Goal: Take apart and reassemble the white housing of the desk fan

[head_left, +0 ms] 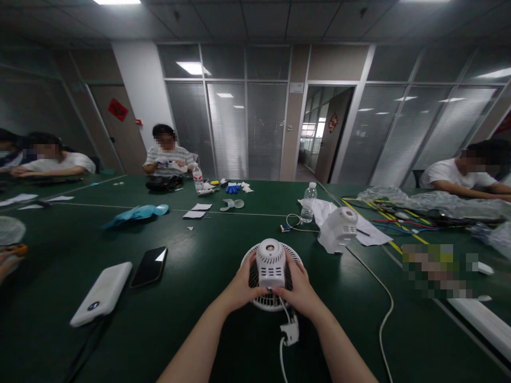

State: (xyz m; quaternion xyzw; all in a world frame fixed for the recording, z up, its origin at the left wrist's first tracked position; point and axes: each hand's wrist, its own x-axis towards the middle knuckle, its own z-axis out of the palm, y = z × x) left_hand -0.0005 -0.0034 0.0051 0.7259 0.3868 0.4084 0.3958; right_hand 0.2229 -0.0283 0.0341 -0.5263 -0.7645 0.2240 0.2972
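Observation:
A white fan motor housing, with vent slots and a round knob-like top, sits over a round white fan grille on the table in front of me. My left hand wraps the housing from the left, its thumb at the lower front edge. From the other side, my right hand grips it too, the thumbs almost meeting. A cord runs down from the housing past a small white part, its kind unclear. The fingertips behind the housing are partly hidden.
On the green table, a white power bank and black phone lie left. A similar white housing, a water bottle and a loose cable are right. Several people sit around the table.

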